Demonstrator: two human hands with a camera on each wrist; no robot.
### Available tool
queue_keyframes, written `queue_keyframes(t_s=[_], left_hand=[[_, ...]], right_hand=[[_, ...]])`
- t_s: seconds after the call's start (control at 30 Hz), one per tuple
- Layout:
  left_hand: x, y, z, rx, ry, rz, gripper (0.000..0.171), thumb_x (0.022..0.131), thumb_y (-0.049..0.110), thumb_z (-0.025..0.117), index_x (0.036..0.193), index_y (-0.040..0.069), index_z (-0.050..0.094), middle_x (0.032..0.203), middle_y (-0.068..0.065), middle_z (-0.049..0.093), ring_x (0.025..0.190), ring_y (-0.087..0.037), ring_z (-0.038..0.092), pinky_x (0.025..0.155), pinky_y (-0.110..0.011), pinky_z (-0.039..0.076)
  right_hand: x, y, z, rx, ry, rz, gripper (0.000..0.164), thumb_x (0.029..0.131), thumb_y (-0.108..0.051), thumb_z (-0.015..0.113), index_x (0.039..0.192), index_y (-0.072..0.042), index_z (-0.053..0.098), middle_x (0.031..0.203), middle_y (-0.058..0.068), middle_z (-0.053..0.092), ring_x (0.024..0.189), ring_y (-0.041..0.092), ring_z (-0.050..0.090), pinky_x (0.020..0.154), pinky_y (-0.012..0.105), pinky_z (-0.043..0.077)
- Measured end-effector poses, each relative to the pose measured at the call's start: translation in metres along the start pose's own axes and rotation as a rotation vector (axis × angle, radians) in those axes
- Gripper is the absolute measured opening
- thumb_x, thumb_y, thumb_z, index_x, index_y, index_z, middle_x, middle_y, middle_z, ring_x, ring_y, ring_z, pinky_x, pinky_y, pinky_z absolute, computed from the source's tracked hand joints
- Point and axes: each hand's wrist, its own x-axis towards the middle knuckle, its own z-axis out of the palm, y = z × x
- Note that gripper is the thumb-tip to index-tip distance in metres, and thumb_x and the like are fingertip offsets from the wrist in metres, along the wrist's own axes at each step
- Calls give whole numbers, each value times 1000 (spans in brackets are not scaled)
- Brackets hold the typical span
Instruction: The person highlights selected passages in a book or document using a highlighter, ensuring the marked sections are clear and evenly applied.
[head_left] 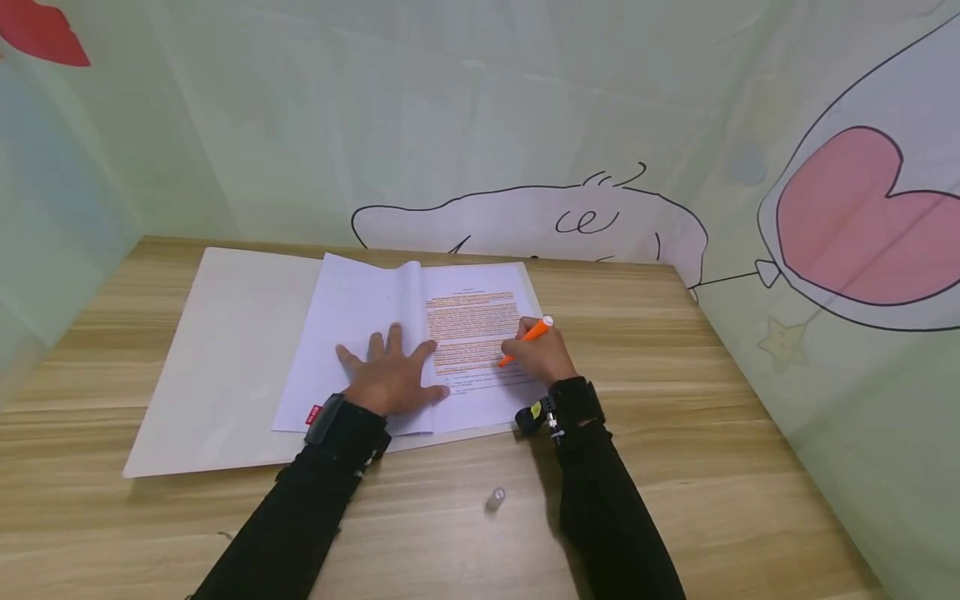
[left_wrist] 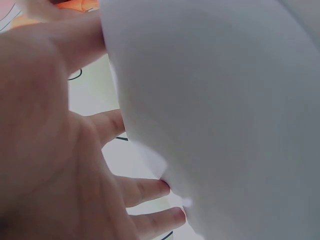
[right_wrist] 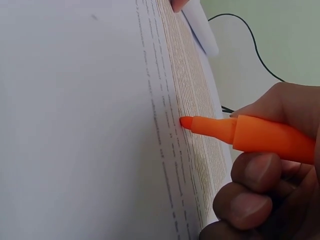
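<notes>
An orange highlighter (head_left: 536, 328) is pinched in my right hand (head_left: 546, 354), its tip at the lower lines of text on the printed page (head_left: 480, 408). In the right wrist view the highlighter (right_wrist: 270, 137) has its orange tip on or very near a line, with fingers curled round the barrel. Most lines above carry orange marking; a few at the bottom look plain. My left hand (head_left: 390, 379) rests with spread fingers on the turned-over sheets (head_left: 352, 308) and the page's left edge. In the left wrist view, white paper (left_wrist: 210, 110) covers parts of the left hand's fingers (left_wrist: 145, 192).
The papers lie in an opened white folder (head_left: 217, 358) on a wood-grain table (head_left: 637, 358). A small pale cap (head_left: 496, 499) lies on the table between the forearms. A curtain-like wall (head_left: 465, 125) with cartoon drawings stands behind and at the sides.
</notes>
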Motion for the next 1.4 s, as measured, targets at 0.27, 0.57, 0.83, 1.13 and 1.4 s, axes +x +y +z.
queue_keyframes(t_s=[0.27,0.57,0.83,1.13,1.4], left_hand=[[0,0,0,2,8,1,78,83,55,72,149,25,43,154,-29,24,135,-51,28,101,-87,8],[-1,0,2,-6,-5,-2,80,83,55,72,150,26,41,155,-28,23,136,-51,28,103,-86,7],[0,0,2,-10,6,9,79,83,55,72,150,25,42,154,-29,23,135,-51,28,101,-87,8],[2,0,1,-18,-2,5,80,83,56,71,151,25,41,155,-29,21,136,-51,26,102,-87,6],[2,-2,0,-26,-4,11,79,84,55,70,151,24,41,154,-30,21,136,-52,26,101,-88,5]], right_hand=[[2,4,-3,-6,15,-13,30,80,-10,69,62,-11,46,54,-2,37,49,16,40,44,27,24],[1,7,-7,-3,5,-3,31,80,-8,69,61,-11,45,53,-2,37,48,15,39,43,26,24],[2,9,-10,3,-2,-12,30,80,-7,68,61,-11,45,53,-2,37,49,15,39,43,26,24],[4,10,-12,-6,-6,-28,28,80,-8,68,62,-11,46,54,-1,38,50,17,41,44,26,25],[5,12,-14,-18,11,-27,28,81,-9,69,63,-11,47,55,-1,38,51,16,42,44,26,25]])
